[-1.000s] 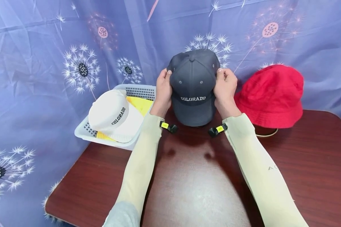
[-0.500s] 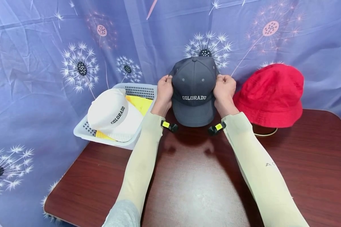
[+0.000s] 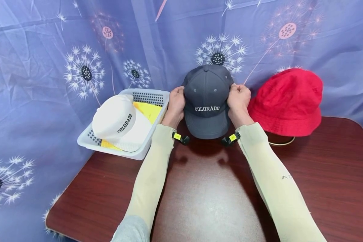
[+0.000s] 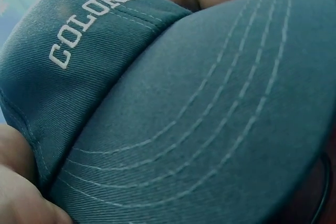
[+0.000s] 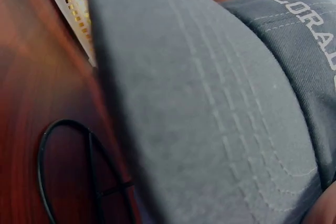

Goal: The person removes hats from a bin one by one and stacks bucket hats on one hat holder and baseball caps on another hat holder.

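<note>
A dark grey-blue baseball cap (image 3: pixel 206 95) with white COLORADO lettering faces me, brim down, at the middle back of the table. My left hand (image 3: pixel 176 103) pinches its left side edge, thumb on the near side. On the opposite edge, my right hand (image 3: pixel 239 101) holds it in the same way. The stitched brim (image 4: pixel 184 124) fills much of the left wrist view. Below the brim, a black wire loop (image 5: pixel 67 123) lies on the table in the right wrist view. The inside of the cap is hidden.
On the left, a pale blue basket (image 3: pixel 136 155) holds a white COLORADO cap (image 3: pixel 113 117) and something yellow (image 3: pixel 152 111). A red bucket hat (image 3: pixel 290 101) rests at the right over a gold ring base (image 3: pixel 282 144). A dandelion-print curtain (image 3: pixel 169 40) hangs behind the table (image 3: pixel 205 188).
Both hands have brought the dark cap downward, uncovering more of the dandelion print behind it. Their hold on its sides has stayed. The other hats have not moved.
</note>
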Demonstrator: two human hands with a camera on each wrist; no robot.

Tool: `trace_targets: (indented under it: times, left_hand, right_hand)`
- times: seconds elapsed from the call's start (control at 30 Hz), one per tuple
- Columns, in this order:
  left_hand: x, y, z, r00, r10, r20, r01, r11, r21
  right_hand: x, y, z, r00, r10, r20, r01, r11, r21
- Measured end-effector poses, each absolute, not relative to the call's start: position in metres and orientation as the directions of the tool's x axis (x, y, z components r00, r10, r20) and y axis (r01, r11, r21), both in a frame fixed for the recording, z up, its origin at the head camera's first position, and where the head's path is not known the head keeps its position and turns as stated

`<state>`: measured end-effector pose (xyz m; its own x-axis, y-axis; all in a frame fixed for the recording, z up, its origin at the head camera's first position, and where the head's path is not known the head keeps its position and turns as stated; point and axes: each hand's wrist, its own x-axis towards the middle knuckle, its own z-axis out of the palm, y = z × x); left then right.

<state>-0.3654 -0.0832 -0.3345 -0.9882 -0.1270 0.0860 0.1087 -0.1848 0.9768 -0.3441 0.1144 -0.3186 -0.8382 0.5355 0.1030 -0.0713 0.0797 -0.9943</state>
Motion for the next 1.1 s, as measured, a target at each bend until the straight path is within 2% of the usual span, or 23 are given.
trace_targets:
  times: [0.2, 0.43, 0.7, 1.1]
  left_hand:
    - [-0.364, -0.084, -0.338, -0.988, -0.122, 0.093, 0.112, -0.157, 0.981]
    - [-0.364, -0.087, -0.347, -0.987, -0.131, 0.089, 0.105, -0.116, 0.988]
    - [-0.370, -0.086, -0.358, -0.988, -0.112, 0.108, 0.124, -0.137, 0.983]
    - [-0.371, -0.083, -0.367, -0.978, -0.132, 0.163, 0.178, -0.117, 0.977]
  right_hand:
    - [-0.344, 0.115, -0.331, -0.845, 0.527, 0.092, -0.061, 0.076, -0.995]
    - [-0.346, 0.114, -0.348, -0.871, 0.489, 0.052, -0.054, 0.010, -0.998]
    - [-0.347, 0.116, -0.357, -0.889, 0.455, 0.051, -0.085, -0.053, -0.995]
    - [-0.347, 0.117, -0.365, -0.896, 0.440, 0.067, -0.093, -0.038, -0.995]
